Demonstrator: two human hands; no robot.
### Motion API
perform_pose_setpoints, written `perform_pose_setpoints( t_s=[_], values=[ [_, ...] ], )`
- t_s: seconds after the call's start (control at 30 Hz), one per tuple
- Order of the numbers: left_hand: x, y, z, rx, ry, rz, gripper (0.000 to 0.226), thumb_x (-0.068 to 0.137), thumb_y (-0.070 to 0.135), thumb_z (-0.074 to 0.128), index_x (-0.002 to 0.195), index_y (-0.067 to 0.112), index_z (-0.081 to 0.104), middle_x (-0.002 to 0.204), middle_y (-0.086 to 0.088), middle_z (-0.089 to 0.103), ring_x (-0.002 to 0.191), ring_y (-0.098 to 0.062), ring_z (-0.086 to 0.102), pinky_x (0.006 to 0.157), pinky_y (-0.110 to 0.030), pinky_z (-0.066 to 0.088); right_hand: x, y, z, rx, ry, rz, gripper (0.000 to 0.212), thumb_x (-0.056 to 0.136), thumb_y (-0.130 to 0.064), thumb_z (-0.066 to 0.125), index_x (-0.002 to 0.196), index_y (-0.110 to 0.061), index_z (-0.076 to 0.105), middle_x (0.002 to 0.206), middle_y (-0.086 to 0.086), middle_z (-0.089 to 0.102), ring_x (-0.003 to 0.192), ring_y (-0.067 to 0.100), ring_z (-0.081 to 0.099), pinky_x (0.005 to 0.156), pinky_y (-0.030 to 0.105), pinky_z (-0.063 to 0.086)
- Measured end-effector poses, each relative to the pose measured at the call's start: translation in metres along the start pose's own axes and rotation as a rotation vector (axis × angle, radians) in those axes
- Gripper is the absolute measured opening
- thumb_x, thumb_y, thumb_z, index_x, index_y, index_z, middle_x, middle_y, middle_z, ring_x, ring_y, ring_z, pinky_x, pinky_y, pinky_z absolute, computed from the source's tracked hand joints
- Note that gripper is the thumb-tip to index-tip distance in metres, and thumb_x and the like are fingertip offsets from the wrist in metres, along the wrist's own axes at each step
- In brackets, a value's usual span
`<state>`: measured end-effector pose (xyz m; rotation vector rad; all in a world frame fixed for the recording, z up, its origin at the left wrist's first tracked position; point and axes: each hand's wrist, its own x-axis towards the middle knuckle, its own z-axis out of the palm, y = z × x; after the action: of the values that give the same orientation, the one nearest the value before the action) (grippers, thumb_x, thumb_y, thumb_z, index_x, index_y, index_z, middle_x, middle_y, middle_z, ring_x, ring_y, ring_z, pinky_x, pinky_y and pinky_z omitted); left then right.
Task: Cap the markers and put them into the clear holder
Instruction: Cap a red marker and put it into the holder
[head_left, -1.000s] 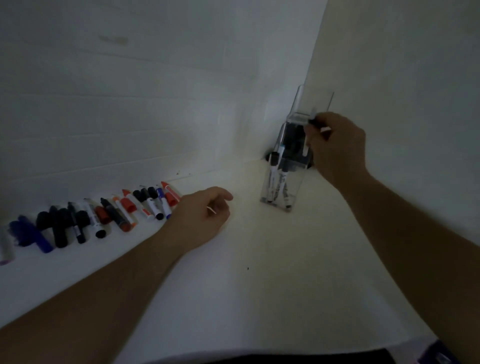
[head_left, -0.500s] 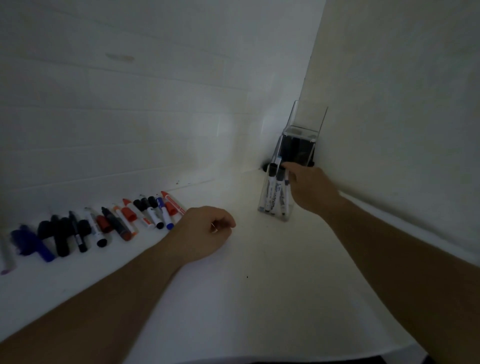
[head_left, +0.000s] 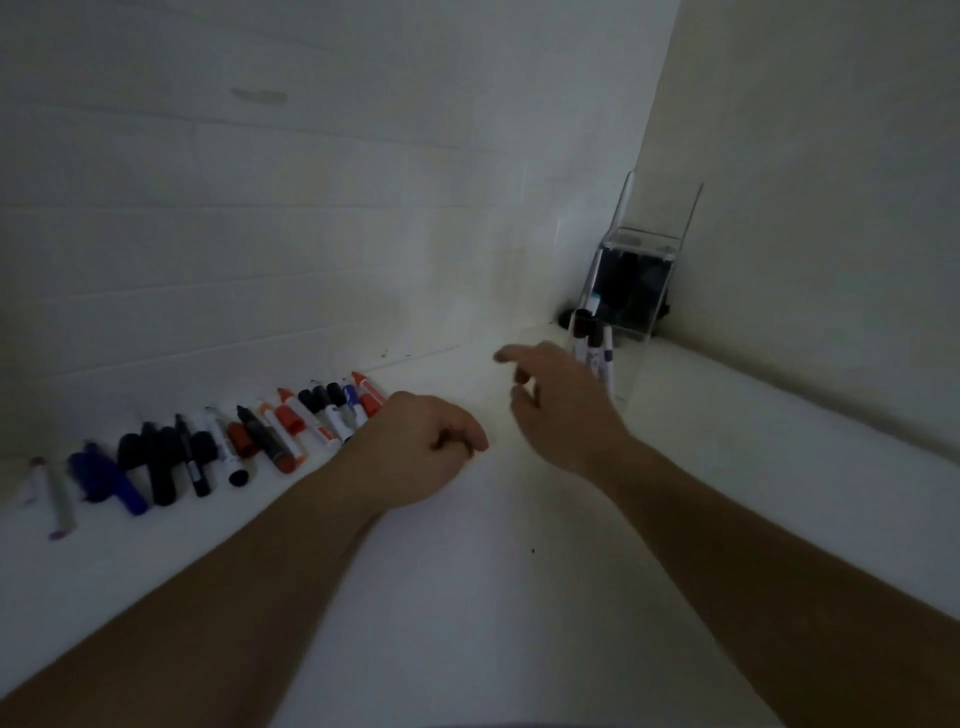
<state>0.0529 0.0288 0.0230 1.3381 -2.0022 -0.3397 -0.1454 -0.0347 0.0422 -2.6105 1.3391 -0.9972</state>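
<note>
At far left we see a row of markers (head_left: 218, 447) and loose caps lying on the worktop (head_left: 467, 597) against the wall, most still awaiting capping. Our left hand (head_left: 415, 447) rests curled on the worktop; whether it holds anything we cannot tell. Our right hand (head_left: 561, 400), fingers relaxed and empty, has withdrawn from the clear holder (head_left: 623, 322), which stands in the right corner with a few capped markers inside.

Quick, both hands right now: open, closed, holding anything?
Left hand: curled in a fist on the table; contents cannot be told.
Right hand: open, empty.
</note>
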Motion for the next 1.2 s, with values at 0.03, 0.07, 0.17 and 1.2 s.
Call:
perform_pose_setpoints(
  t_s=[0.03, 0.07, 0.17, 1.2],
  values=[
    [0.002, -0.002, -0.005, 0.039, 0.072, -0.003, 0.036, 0.076, 0.015, 0.049, 0.091, 0.026, 0.08, 0.086, 0.009, 0.075, 0.079, -0.008, 0.07, 0.081, -0.027, 0.057, 0.002, -0.005, 0.015, 0.032, -0.035, -0.006, 0.043, 0.095, -0.015, 0.055, 0.134, -0.032, 0.054, 0.109, -0.01, 0.053, 0.081, 0.003, 0.047, 0.078, 0.02, 0.039],
    [0.005, -0.007, -0.012, 0.069, 0.164, -0.023, 0.039, 0.074, 0.009, 0.047, 0.09, 0.024, 0.08, 0.087, 0.006, 0.075, 0.082, -0.013, 0.07, 0.083, -0.029, 0.056, 0.005, -0.009, 0.03, 0.067, -0.063, -0.02, 0.042, 0.095, -0.015, 0.056, 0.133, -0.031, 0.056, 0.11, -0.009, 0.055, 0.082, 0.004, 0.049, 0.08, 0.02, 0.039],
    [0.01, -0.022, -0.036, 0.116, 0.426, -0.237, 0.046, 0.073, -0.004, 0.043, 0.092, 0.025, 0.075, 0.093, 0.003, 0.07, 0.083, -0.023, 0.068, 0.076, -0.037, 0.057, 0.016, -0.022, 0.063, 0.171, -0.161, -0.103, 0.035, 0.093, -0.016, 0.06, 0.126, -0.025, 0.063, 0.112, -0.004, 0.061, 0.079, 0.009, 0.057, 0.081, 0.019, 0.039],
    [0.008, -0.037, -0.026, 0.702, 0.103, -0.595, 0.04, 0.083, 0.049, 0.052, 0.115, 0.033, 0.069, 0.142, -0.002, 0.043, 0.126, -0.034, 0.031, 0.102, -0.046, 0.028, -0.006, 0.022, 0.041, -0.216, -0.153, 0.155, 0.024, 0.107, -0.035, 0.032, 0.097, -0.02, 0.048, 0.084, -0.001, 0.049, 0.064, 0.011, 0.044, 0.05, 0.028, 0.027]
  ],
)
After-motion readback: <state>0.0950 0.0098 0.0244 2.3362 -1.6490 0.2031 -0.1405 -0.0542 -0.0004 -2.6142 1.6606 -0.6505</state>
